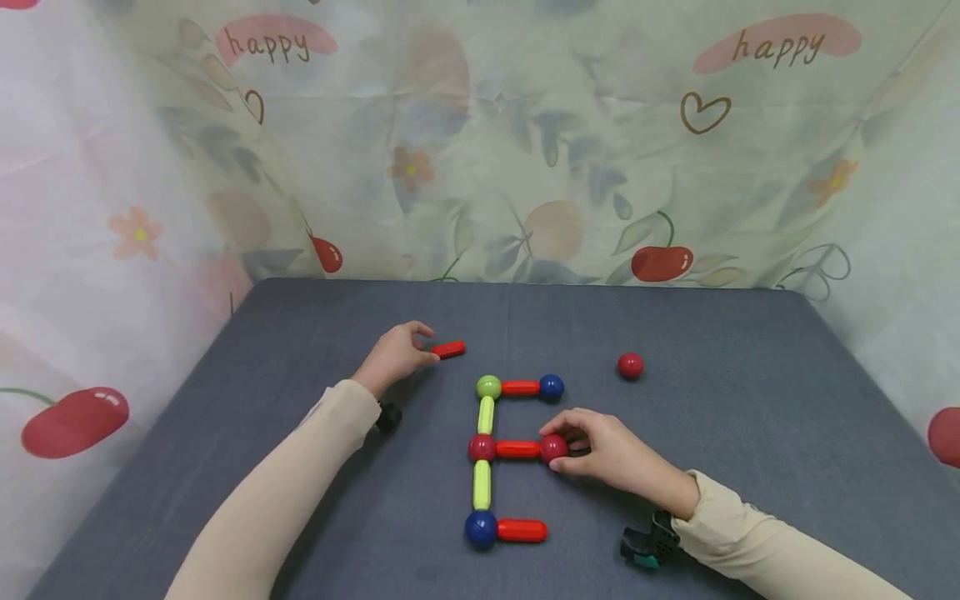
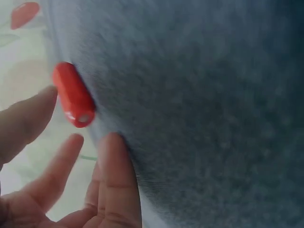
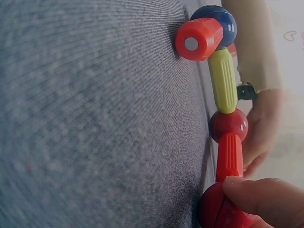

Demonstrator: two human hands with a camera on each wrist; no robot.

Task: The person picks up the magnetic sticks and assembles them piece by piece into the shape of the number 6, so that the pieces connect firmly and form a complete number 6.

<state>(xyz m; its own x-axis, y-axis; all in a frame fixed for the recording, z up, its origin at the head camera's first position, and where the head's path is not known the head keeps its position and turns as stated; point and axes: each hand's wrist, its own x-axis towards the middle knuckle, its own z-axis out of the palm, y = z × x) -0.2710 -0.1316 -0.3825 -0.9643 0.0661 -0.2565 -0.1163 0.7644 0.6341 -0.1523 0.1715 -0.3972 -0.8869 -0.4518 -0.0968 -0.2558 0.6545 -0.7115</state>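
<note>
My right hand (image 1: 611, 450) pinches a red ball (image 1: 553, 447) at the right end of a red magnetic rod (image 1: 517, 450). That rod joins a red ball (image 1: 482, 448) in the middle of a ball-and-rod figure lying on the table. Yellow-green rods (image 1: 482, 486) link it down to a blue ball (image 1: 481, 529) and up to a green ball (image 1: 489, 387). From the blue ball, another red rod (image 3: 198, 39) points right with its metal tip bare. Beyond the figure, my left hand (image 1: 397, 357) reaches beside a loose red rod (image 2: 74, 95), one fingertip at its side and the others apart.
A spare red ball (image 1: 631, 366) lies at the right on the dark grey table (image 1: 712, 367). At the figure's top, a red rod (image 1: 521, 388) ends in a blue ball (image 1: 551, 387). A patterned curtain (image 1: 480, 167) hangs behind the table.
</note>
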